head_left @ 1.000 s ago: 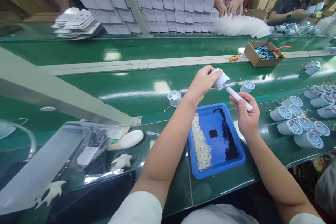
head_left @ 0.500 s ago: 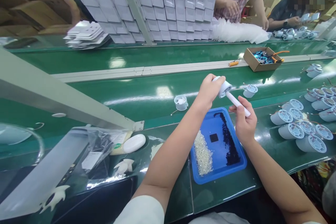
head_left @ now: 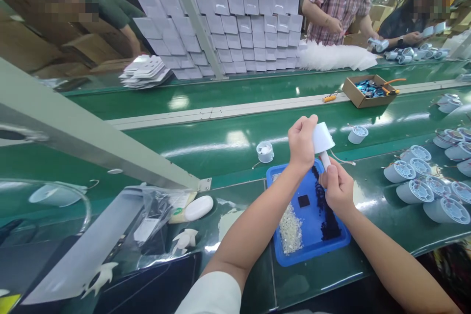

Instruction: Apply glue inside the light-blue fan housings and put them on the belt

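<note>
My left hand [head_left: 301, 143] is closed around a small white cup-shaped part [head_left: 323, 138], held open end down above a blue tray [head_left: 340, 245]. My right hand [head_left: 337, 186] grips a white stick-like tool [head_left: 325, 159] whose tip goes up into the cup. The tray holds a strip of clear beads [head_left: 290, 229], a strip of dark beads [head_left: 327, 216] and a small black square [head_left: 303, 200]. Thin wires [head_left: 342, 159] trail from the cup.
Two more white cups [head_left: 265, 151] [head_left: 358, 134] stand on the green belt [head_left: 206, 142]. Several finished cups [head_left: 423, 181] lie at right. A cardboard box [head_left: 368, 91] with tools, stacked white cartons [head_left: 239, 34], plastic bags [head_left: 154, 216] and other people across the line.
The view has tilted up. My left hand has turned the cup from sideways to open end down, and my right hand with the tool has moved under it, closer to the left hand.
</note>
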Motion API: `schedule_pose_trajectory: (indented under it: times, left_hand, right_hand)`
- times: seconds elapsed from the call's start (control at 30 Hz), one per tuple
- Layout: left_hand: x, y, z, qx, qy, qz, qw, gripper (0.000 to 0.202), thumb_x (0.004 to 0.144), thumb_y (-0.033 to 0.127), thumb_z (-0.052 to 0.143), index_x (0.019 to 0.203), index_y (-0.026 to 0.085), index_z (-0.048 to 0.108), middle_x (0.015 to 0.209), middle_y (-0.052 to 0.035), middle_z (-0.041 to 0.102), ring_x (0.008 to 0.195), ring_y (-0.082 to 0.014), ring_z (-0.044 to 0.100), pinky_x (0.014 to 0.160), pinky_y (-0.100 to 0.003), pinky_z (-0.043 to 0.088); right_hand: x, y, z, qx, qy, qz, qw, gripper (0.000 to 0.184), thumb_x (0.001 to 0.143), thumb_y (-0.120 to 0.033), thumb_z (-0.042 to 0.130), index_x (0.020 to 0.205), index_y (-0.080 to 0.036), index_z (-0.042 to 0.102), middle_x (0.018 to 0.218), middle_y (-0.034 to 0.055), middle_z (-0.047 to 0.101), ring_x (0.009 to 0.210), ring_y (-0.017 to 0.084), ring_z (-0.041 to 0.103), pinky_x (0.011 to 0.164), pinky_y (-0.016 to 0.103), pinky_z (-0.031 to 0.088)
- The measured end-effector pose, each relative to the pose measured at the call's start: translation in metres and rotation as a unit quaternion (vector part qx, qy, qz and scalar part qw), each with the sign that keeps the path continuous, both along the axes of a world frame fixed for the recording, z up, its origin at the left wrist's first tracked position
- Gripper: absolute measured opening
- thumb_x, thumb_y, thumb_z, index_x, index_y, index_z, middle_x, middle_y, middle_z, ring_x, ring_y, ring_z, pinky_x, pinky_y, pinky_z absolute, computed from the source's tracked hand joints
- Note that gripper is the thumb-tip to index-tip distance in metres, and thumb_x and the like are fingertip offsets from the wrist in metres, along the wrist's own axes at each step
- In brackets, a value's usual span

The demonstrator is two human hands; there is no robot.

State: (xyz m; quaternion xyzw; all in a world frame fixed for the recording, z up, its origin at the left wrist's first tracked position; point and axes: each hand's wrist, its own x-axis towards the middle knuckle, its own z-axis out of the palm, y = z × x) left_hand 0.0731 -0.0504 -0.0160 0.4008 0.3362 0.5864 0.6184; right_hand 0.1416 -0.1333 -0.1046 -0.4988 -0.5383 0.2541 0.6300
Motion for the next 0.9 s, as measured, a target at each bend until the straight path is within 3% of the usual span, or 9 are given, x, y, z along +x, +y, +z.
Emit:
schedule_pose_trajectory:
  times: [0.17, 0.23, 0.3, 0.43, 0.57, 0.67, 0.77, 0.83, 0.9]
  left_hand:
    - [0.003, -0.001, -0.002, 0.038, 0.089, 0.047, 0.994, 0.045, 0.088, 0.025, 0.053, 0.057, 0.018, 0.021, 0.059, 0.0048, 0.025, 0.055, -0.0073, 0.031, 0.056, -0.020, 0.033]
    - [0.004, 0.003, -0.006, 0.083, 0.150, 0.056, 0.984, 0.040, 0.087, 0.028, 0.058, 0.060, 0.019, 0.029, 0.064, 0.0039, 0.036, 0.065, -0.0085, 0.041, 0.066, -0.020, 0.039]
    - [0.003, 0.010, -0.010, 0.109, 0.221, 0.011, 0.969, 0.035, 0.084, 0.033, 0.063, 0.066, 0.020, 0.036, 0.073, 0.0019, 0.047, 0.076, -0.0106, 0.047, 0.074, -0.022, 0.041]
    - [-0.014, 0.036, -0.019, 0.069, 0.295, -0.071, 0.951, 0.036, 0.084, 0.042, 0.063, 0.078, 0.023, 0.033, 0.077, 0.0016, 0.050, 0.072, -0.0111, 0.049, 0.069, -0.025, 0.040]
    - [-0.041, 0.059, -0.028, 0.039, 0.386, -0.012, 0.922, 0.057, 0.067, 0.042, 0.079, 0.093, 0.025, 0.032, 0.079, 0.0020, 0.049, 0.078, -0.0171, 0.056, 0.073, -0.029, 0.043]
    - [-0.050, 0.063, -0.034, 0.079, 0.526, -0.061, 0.845, 0.057, 0.061, 0.043, 0.082, 0.100, 0.024, 0.044, 0.089, -0.0034, 0.056, 0.095, -0.0270, 0.058, 0.088, -0.039, 0.043]
    - [-0.045, 0.058, -0.037, 0.155, 0.669, -0.139, 0.714, 0.046, 0.068, 0.032, 0.077, 0.109, 0.023, 0.058, 0.117, -0.0113, 0.058, 0.119, -0.0352, 0.049, 0.102, -0.048, 0.036]
    - [-0.042, 0.055, -0.037, 0.183, 0.716, -0.165, 0.654, 0.056, 0.071, 0.029, 0.075, 0.124, 0.024, 0.057, 0.132, -0.0136, 0.055, 0.129, -0.0380, 0.042, 0.107, -0.051, 0.032]
    - [-0.045, 0.054, -0.034, 0.167, 0.745, -0.177, 0.621, 0.081, 0.069, 0.033, 0.078, 0.142, 0.024, 0.044, 0.145, -0.0150, 0.047, 0.137, -0.0410, 0.035, 0.111, -0.054, 0.028]
  right_hand:
    - [-0.005, 0.003, 0.005, -0.008, 0.080, 0.005, 0.997, 0.042, 0.093, -0.056, 0.048, 0.101, -0.018, 0.064, 0.048, -0.0101, 0.027, 0.040, 0.008, 0.025, 0.040, 0.025, 0.029]
    - [-0.002, 0.005, 0.007, -0.024, 0.085, -0.002, 0.996, 0.041, 0.092, -0.056, 0.050, 0.097, -0.018, 0.064, 0.048, -0.0102, 0.027, 0.041, 0.008, 0.024, 0.040, 0.025, 0.027]
    - [0.003, 0.008, 0.009, -0.039, 0.091, -0.019, 0.995, 0.038, 0.091, -0.054, 0.052, 0.095, -0.019, 0.064, 0.049, -0.0102, 0.026, 0.041, 0.007, 0.024, 0.040, 0.024, 0.025]
    - [0.012, 0.012, 0.013, -0.093, 0.040, -0.034, 0.994, 0.033, 0.088, -0.049, 0.058, 0.096, -0.018, 0.066, 0.051, -0.0089, 0.033, 0.043, 0.008, 0.028, 0.040, 0.023, 0.022]
    - [0.014, 0.012, 0.022, -0.103, -0.004, -0.069, 0.992, 0.022, 0.076, -0.037, 0.071, 0.086, -0.019, 0.064, 0.049, -0.0104, 0.035, 0.043, 0.007, 0.032, 0.042, 0.022, 0.026]
    - [0.013, 0.010, 0.028, -0.066, -0.009, -0.052, 0.996, 0.020, 0.070, -0.032, 0.074, 0.073, -0.020, 0.058, 0.054, -0.0079, 0.047, 0.047, 0.008, 0.041, 0.045, 0.022, 0.034]
    - [0.011, 0.011, 0.027, -0.056, -0.016, 0.012, 0.998, 0.021, 0.076, -0.034, 0.070, 0.070, -0.021, 0.054, 0.059, -0.0058, 0.053, 0.050, 0.008, 0.047, 0.048, 0.023, 0.039]
    - [0.008, 0.013, 0.022, -0.068, -0.018, 0.058, 0.996, 0.023, 0.080, -0.038, 0.066, 0.072, -0.022, 0.053, 0.058, -0.0060, 0.053, 0.048, 0.009, 0.049, 0.048, 0.023, 0.041]
    - [0.006, 0.015, 0.016, -0.080, -0.022, 0.096, 0.992, 0.025, 0.081, -0.042, 0.065, 0.074, -0.022, 0.052, 0.059, -0.0054, 0.056, 0.049, 0.009, 0.052, 0.050, 0.024, 0.043]
